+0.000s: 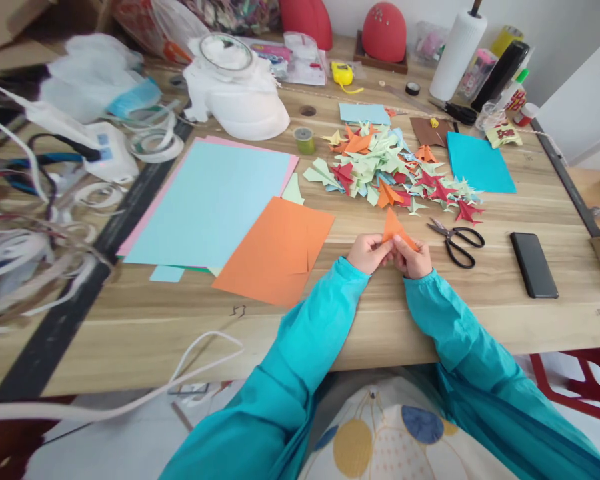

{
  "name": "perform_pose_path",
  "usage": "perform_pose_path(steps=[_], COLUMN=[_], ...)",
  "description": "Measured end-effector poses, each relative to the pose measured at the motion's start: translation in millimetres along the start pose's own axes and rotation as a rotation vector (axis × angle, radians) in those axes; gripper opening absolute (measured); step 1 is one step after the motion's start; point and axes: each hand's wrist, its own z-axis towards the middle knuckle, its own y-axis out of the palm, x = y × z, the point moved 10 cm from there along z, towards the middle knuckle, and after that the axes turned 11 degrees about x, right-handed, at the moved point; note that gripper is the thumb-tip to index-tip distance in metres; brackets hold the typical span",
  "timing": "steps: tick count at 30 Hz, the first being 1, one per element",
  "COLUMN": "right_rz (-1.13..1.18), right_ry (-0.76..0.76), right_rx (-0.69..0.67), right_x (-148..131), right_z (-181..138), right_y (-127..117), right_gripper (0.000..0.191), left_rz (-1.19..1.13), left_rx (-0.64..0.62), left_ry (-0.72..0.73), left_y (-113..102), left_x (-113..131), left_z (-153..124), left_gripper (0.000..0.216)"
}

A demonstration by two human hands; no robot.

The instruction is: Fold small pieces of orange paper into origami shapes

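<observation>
Between both hands is a small folded piece of orange paper point(391, 225), its pointed tip facing away from me. My left hand point(368, 253) pinches its left side, and my right hand point(414, 257) grips the lower right, the thumbs almost meeting. Just beyond lies a pile of folded paper shapes point(380, 163) in pale green, red, orange and blue. Black-handled scissors point(457, 241) rest to the right of my right hand, blades partly apart. Left of my left hand are orange paper sheets point(275, 250), overlapping a stack of larger light blue sheets point(210, 200) with pink beneath.
A black phone point(534, 265) lies at the right. Turquoise paper point(481, 162) sits beyond it. White cables and a power strip point(105, 150) crowd the left. Toward the back stand a white cap point(240, 100), a thread spool point(304, 140), a yellow tape measure point(344, 75) and a red pincushion point(385, 32).
</observation>
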Motion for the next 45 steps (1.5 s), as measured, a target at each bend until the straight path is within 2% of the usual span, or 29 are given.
perform_pose_path(steps=[4, 8, 14, 22, 26, 32, 38, 45], right_rz=[-0.034, 0.025, 0.149, 0.124, 0.104, 0.185, 0.291, 0.401], right_ry=[0.003, 0.032, 0.141, 0.067, 0.099, 0.095, 0.138, 0.199], right_rx=[-0.024, -0.111, -0.172, -0.209, -0.188, -0.205, -0.250, -0.266], right_x=[1, 3, 9, -1, 8, 7, 1, 8], right_z=[0, -2, -4, -9, -6, -5, -10, -9], right_y=[1, 9, 16, 21, 17, 20, 27, 29], right_gripper=[0.048, 0.051, 0.052, 0.056, 0.051, 0.054, 0.055, 0.053], left_rz=[-0.056, -0.137, -0.176, -0.103, -0.152, -0.271, -0.458, -0.551], left_rx=[-0.038, -0.056, -0.002, -0.138, -0.114, -0.018, -0.052, -0.074], left_ry=[-0.077, -0.149, -0.145, -0.190, -0.177, -0.224, -0.253, -0.284], left_y=[5, 9, 4, 12, 12, 13, 21, 25], left_x=[-7, -17, -19, -18, -20, -29, -26, -27], left_z=[-1, 0, 3, -4, -3, -2, -4, -5], left_gripper=[0.036, 0.034, 0.029, 0.019, 0.018, 0.025, 0.040, 0.049])
